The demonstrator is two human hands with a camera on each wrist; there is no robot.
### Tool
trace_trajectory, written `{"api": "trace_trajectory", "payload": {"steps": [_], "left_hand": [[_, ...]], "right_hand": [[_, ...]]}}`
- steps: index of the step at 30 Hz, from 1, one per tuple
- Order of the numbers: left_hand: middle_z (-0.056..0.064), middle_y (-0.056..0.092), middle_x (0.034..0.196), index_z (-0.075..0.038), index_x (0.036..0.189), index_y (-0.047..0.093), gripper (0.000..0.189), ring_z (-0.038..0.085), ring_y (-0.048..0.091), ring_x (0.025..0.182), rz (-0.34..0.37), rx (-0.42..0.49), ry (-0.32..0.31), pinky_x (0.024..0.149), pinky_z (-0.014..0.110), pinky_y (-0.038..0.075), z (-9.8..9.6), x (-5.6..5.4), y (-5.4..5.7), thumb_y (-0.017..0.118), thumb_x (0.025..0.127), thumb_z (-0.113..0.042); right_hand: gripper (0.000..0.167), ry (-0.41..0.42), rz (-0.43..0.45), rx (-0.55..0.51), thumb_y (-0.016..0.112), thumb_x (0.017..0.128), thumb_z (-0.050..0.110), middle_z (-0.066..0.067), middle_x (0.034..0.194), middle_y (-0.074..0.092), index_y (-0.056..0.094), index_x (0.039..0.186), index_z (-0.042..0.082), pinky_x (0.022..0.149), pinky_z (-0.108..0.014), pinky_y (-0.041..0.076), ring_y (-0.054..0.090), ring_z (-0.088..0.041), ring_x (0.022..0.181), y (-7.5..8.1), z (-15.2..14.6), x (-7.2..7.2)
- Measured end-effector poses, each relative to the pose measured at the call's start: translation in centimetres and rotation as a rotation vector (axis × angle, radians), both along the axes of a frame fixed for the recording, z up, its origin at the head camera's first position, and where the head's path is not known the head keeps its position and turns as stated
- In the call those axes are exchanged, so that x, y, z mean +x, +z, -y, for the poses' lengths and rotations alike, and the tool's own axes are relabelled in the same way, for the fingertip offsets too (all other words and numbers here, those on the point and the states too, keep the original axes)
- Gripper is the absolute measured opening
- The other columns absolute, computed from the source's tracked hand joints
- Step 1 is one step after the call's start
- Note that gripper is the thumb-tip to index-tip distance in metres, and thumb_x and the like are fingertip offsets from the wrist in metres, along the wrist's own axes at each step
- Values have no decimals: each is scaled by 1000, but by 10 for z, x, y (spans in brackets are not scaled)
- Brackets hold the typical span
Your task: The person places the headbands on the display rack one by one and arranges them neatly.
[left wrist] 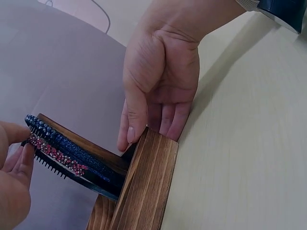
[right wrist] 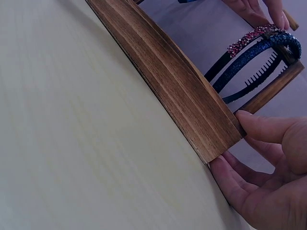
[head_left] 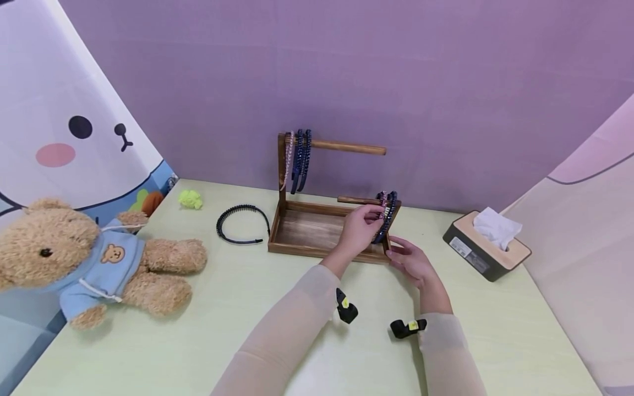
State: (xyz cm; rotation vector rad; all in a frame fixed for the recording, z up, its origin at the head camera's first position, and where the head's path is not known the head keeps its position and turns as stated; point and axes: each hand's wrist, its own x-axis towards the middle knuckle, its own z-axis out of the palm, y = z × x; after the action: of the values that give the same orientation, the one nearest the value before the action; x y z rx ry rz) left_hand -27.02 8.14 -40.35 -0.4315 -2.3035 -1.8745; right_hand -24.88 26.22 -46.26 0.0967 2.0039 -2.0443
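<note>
My left hand [head_left: 358, 226] pinches a headband with pink and red rhinestones [left wrist: 57, 155] near its top, at the lower bar [head_left: 356, 200] of a wooden headband stand [head_left: 297, 252]. Beside it on that bar hangs a dark blue glittery headband [right wrist: 249, 57] with comb teeth. Thumb and fingers of my right hand [head_left: 413, 263] grip the right front corner of the stand's tray, as the right wrist view [right wrist: 268, 167] shows. On the taller upper bar [head_left: 346, 146], a pale pink headband [head_left: 288, 159] and two dark blue headbands [head_left: 301, 159] hang at the left end.
A dark toothed headband [head_left: 242, 209] lies on the table left of the stand. Farther left are a small yellow-green item [head_left: 190, 199] and a teddy bear [head_left: 119, 264] in a blue hoodie. A tissue box [head_left: 487, 245] stands on the right; a purple cloth [head_left: 396, 82] hangs behind.
</note>
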Motion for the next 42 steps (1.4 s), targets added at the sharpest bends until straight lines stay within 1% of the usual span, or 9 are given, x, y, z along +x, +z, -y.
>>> {"api": "trace_trajectory", "payload": {"steps": [13, 19, 24, 27, 32, 36, 39, 41, 42], "left_hand": [[5, 68, 102, -8, 116, 69, 25, 12, 65, 90, 17, 35, -5, 73, 19, 55, 2, 0, -1, 69, 91, -6], [5, 68, 105, -8, 118, 68, 26, 12, 64, 93, 9, 31, 19, 79, 21, 53, 12, 5, -3, 68, 92, -8], [8, 67, 107, -6, 112, 69, 20, 15, 63, 95, -48, 21, 66, 83, 25, 52, 39, 11, -8, 66, 92, -6], [8, 67, 104, -4, 108, 70, 17, 17, 62, 95, -95, 24, 97, 84, 27, 53, 60, 13, -11, 66, 91, -4], [9, 68, 99, -1, 103, 70, 14, 21, 63, 92, -154, 79, 168, 82, 32, 54, 94, 15, -15, 66, 89, 0], [15, 68, 97, 2, 100, 69, 12, 26, 63, 89, -190, 134, 230, 82, 36, 53, 117, 16, -16, 65, 89, 3], [20, 68, 97, 5, 100, 69, 12, 24, 62, 86, -202, 172, 288, 79, 31, 52, 131, 15, -15, 64, 89, 4], [23, 67, 95, 7, 98, 68, 11, 22, 60, 83, -209, 179, 351, 76, 25, 50, 140, 20, -6, 63, 88, 7], [22, 67, 94, 7, 98, 68, 11, 18, 60, 81, -206, 191, 380, 75, 22, 50, 145, 20, -5, 62, 88, 7]], "right_hand": [[57, -5, -5, 8, 55, 97, -1, -32, 144, 34, 31, 149, -4, 88, -24, 51, 57, -16, 107, 0, -1, 0], [56, -11, -11, 10, 55, 97, -2, -32, 144, 34, 31, 148, -4, 87, -23, 51, 57, -15, 106, 0, 0, 0], [57, -5, -3, 14, 55, 97, -2, -32, 145, 33, 31, 149, -4, 88, -24, 50, 58, -11, 101, -1, 0, 0], [57, -5, -10, 16, 55, 97, -2, -32, 145, 33, 31, 149, -4, 89, -24, 50, 58, -13, 103, -1, -1, -1], [57, -5, -5, 25, 56, 97, -1, -32, 145, 33, 31, 149, -3, 90, -25, 50, 56, -19, 110, -1, -3, -2], [58, -6, 7, 31, 57, 97, -1, -31, 145, 33, 32, 149, -2, 91, -26, 50, 55, -20, 111, 1, -3, -2], [58, -6, 7, 31, 57, 97, -1, -32, 145, 33, 31, 149, -3, 91, -25, 50, 56, -20, 111, 1, -3, -2], [58, -3, 4, 32, 56, 97, 0, -32, 145, 33, 31, 149, -3, 91, -26, 50, 56, -19, 111, 0, -3, -2], [58, -3, 5, 30, 56, 97, 0, -32, 145, 33, 31, 149, -3, 91, -25, 50, 56, -19, 111, 0, -3, -2]]}}
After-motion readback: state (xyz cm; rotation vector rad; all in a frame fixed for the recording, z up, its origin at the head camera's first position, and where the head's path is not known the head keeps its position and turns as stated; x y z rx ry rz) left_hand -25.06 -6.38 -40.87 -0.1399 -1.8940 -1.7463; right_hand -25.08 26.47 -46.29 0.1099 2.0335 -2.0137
